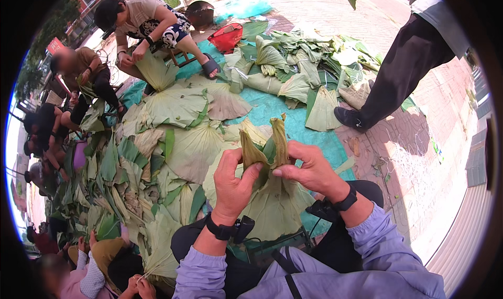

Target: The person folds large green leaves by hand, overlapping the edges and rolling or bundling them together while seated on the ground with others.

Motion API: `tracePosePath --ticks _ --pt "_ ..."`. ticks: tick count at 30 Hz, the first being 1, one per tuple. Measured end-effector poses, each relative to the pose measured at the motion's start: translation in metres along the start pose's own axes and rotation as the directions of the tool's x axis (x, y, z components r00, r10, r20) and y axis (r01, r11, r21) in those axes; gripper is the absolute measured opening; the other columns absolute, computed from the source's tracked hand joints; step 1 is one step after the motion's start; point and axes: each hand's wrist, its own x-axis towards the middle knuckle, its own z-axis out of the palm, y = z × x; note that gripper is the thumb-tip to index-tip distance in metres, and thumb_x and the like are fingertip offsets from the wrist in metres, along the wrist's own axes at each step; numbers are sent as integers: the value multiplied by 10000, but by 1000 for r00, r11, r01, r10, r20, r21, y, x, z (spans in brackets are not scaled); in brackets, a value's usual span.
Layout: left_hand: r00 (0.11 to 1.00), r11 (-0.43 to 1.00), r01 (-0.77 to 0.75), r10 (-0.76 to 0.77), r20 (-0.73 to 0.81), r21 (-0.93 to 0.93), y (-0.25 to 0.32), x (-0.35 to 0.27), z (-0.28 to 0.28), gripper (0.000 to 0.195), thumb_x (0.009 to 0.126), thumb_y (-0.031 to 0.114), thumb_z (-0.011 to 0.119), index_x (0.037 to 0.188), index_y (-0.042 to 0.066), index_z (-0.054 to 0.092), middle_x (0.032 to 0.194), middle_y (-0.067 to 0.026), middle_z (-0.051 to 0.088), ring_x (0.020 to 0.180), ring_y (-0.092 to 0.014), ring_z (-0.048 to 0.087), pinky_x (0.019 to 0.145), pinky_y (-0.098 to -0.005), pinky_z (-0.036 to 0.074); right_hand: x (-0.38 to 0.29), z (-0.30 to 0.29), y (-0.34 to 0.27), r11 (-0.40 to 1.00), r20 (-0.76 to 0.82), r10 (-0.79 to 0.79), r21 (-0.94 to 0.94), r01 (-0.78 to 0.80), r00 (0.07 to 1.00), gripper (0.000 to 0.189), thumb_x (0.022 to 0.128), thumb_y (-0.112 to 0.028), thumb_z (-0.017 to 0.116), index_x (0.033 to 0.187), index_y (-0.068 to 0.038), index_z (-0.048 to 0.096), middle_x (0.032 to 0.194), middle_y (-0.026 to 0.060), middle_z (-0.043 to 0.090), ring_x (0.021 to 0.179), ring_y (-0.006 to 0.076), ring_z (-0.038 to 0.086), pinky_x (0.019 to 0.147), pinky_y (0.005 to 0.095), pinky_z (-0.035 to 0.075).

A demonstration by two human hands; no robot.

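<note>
Both my hands hold one large, half-dried lotus leaf (275, 208) in front of my lap. My left hand (235, 181) pinches a rolled, brownish edge on the left with thumb and fingers. On the right, my right hand (314, 169) pinches the matching fold between thumb and forefinger. Two curled tips stand up between my hands, with darker green inside. The rest of the leaf fans downward toward my knees. Past the held leaf, flat pale lotus leaves (194, 147) overlap on the ground.
A big heap of lotus leaves (133, 181) lies to my left. Tied leaf bundles (271, 83) are piled ahead on a teal tarp (271, 102), near a red bag (226, 38). Several people sit along the left. A person's leg (404, 67) stands at right, near white strings (412, 161).
</note>
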Motion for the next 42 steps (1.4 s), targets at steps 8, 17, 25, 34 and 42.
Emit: tracePosePath --ticks 8,17,25,34,42 --pt "954 953 -298 297 -29 -49 12 -4 -2 280 674 -40 627 928 11 521 910 -128 571 780 -229 563 674 -276 443 1 -1 -1 739 -119 -426 -618 268 897 231 662 -102 685 822 -21 540 673 113 493 595 247 487 520 315 382" --pt "949 755 314 -234 210 -575 7 5 -3 252 813 10 538 1047 -33 455 953 -65 568 813 -81 533 707 -220 442 3 -4 8 989 -49 135 -51 -138 990 238 740 -148 650 913 3 590 699 -15 480 627 68 427 569 234 369" --pt "849 599 518 -273 453 -610 5 9 -6 408 727 10 643 1098 -17 476 980 -58 578 833 -90 551 733 -233 463 6 4 -1 977 -58 211 -28 -213 976 251 802 -221 587 747 5 494 641 9 393 608 83 353 537 259 329" --pt "813 629 571 -344 469 -529 0 6 -5 326 734 -5 605 1051 -15 533 916 -35 600 771 -89 561 695 -246 471 5 4 4 983 -33 174 -45 -176 984 207 805 -184 579 852 12 528 730 7 435 670 80 390 593 245 356" --pt "842 666 529 -333 425 -526 0 8 -3 339 740 -11 577 1072 -13 510 948 -43 583 797 -91 546 702 -243 456 4 7 -3 934 109 244 240 -263 964 277 749 -116 624 983 11 547 862 -8 510 790 57 462 694 219 404"
